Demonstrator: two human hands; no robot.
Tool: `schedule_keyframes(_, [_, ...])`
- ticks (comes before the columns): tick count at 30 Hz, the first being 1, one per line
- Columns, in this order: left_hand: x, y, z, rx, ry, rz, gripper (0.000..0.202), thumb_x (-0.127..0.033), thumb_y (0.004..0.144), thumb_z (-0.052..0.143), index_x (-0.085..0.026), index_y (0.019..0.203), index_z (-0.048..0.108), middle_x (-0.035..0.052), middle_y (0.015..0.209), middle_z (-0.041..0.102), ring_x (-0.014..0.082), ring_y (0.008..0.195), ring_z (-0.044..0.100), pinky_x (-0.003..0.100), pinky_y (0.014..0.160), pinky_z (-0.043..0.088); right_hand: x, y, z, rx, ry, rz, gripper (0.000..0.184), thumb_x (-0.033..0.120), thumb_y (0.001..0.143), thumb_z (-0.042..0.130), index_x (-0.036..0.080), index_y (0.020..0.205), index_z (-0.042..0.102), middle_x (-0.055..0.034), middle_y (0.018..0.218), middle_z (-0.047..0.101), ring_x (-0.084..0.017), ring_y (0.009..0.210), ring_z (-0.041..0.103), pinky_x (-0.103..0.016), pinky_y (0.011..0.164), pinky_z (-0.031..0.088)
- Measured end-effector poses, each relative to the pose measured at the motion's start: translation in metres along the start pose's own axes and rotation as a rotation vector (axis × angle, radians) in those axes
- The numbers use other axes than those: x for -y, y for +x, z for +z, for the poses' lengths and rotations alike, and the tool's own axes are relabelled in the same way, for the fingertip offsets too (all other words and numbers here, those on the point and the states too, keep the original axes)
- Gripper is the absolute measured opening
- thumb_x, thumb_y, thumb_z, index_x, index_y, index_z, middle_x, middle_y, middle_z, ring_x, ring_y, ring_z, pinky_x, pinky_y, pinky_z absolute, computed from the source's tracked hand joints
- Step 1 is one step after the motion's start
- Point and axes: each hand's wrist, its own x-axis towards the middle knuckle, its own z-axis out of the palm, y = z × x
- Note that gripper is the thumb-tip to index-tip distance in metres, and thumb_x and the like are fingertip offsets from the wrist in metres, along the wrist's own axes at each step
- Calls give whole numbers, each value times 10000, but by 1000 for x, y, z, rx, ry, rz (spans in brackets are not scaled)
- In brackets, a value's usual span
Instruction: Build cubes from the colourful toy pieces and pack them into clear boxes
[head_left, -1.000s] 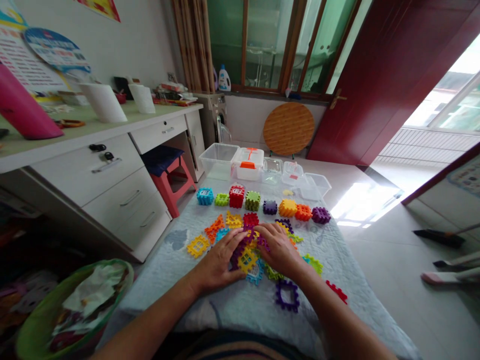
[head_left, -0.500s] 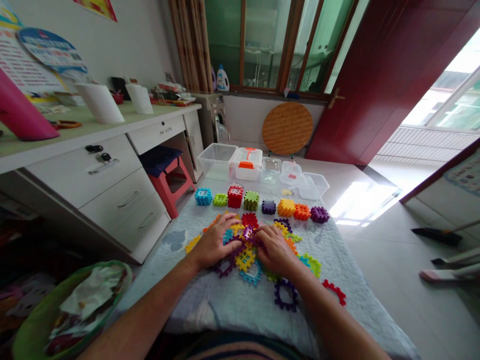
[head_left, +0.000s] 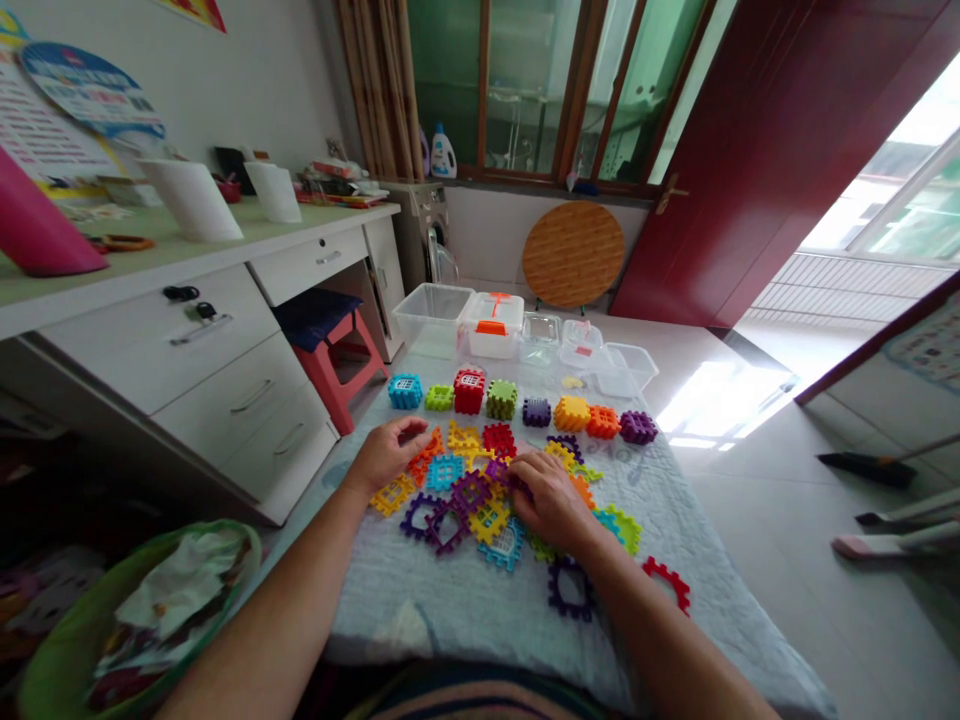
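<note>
Loose, toothed plastic building tiles lie in a colourful pile in front of me. My left hand (head_left: 390, 456) is at the pile's left edge, its fingers apart and holding nothing, beside an orange tile (head_left: 426, 456). My right hand (head_left: 549, 492) rests over the pile's right side. Its curled fingers grip a small purple tile (head_left: 495, 470); the fingertips are partly hidden. Between the hands lie a blue tile (head_left: 445, 472), another purple tile (head_left: 471, 492) and a yellow tile (head_left: 489, 520). A red tile (head_left: 499, 439) lies just beyond them.
Behind the pile runs a row of tile stacks, among them a red stack (head_left: 469, 391) and an orange stack (head_left: 604, 421). Clear plastic boxes (head_left: 433, 318) stand at the far end of the cloth-covered table (head_left: 420, 610). To the left are a stool (head_left: 330, 350) and a bin (head_left: 251, 560).
My left hand has moved left, away from the middle of the pile, uncovering blue, yellow and purple tiles. My right hand stays nearly where it was, on the purple tile.
</note>
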Motion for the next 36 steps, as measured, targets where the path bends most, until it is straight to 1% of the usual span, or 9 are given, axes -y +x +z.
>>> schedule_keyframes(4, [1,0,0,-16,-78,-14,411,-505,740,617,-155,946,676,63,898,721,211,811,663,311,770,522,-4,-1,0,-89,58,44,133,158,868,494,196,929,606,-56,897,643,-198,886,557,-333,840,406])
schedule_keyframes(7, [4,0,0,-12,-160,-42,411,-505,719,641,-158,937,671,56,869,716,211,810,659,308,758,528,-10,-4,-2,-192,131,132,141,203,882,484,205,953,605,-53,901,663,-197,875,589,-324,815,428])
schedule_keyframes(11, [9,0,1,-18,-191,-59,406,-497,715,645,-153,930,665,51,849,704,202,796,654,298,743,527,-16,-8,-7,-299,220,302,219,237,857,487,206,1054,578,-24,823,666,-179,774,622,-298,742,451])
schedule_keyframes(16, [9,0,2,-35,-214,-78,396,-490,696,654,-160,914,665,37,801,694,192,751,647,287,696,528,-24,-9,-10,-370,247,372,280,242,836,471,193,1094,569,0,748,652,-161,702,621,-279,709,463])
schedule_keyframes(19, [9,0,2,-31,-217,-77,388,-483,697,654,-158,909,667,36,792,693,185,728,645,279,677,524,-32,-10,-6,-332,183,409,275,243,833,473,178,1077,583,-24,777,664,-185,736,625,-314,742,470])
schedule_keyframes(21, [9,0,2,-34,-217,-72,383,-477,703,652,-158,913,665,35,791,693,183,724,643,279,678,523,-36,-12,-3,-294,104,405,297,238,825,488,166,1099,578,-64,887,676,-213,830,619,-357,801,463])
schedule_keyframes(25, [9,-1,2,-27,-220,-66,358,-449,716,648,-156,921,657,43,823,695,186,755,647,283,706,524,-34,-16,-3,-229,-63,338,453,290,792,580,173,1226,522,-108,1085,629,-270,1000,545,-441,894,406])
schedule_keyframes(30, [6,-1,2,-48,-217,-73,367,-461,697,652,-161,908,666,51,846,706,202,790,654,302,735,532,-24,-22,-12,-74,-186,249,714,461,708,699,198,1326,455,-118,1144,573,-305,1034,479,-462,879,365])
schedule_keyframes(36, [6,-2,2,-53,-216,-78,371,-469,686,654,-166,899,672,43,831,704,198,775,655,294,719,533,-22,-21,-14,9,-205,214,760,425,664,740,223,1334,444,-107,1140,558,-296,1014,486,-439,879,344])
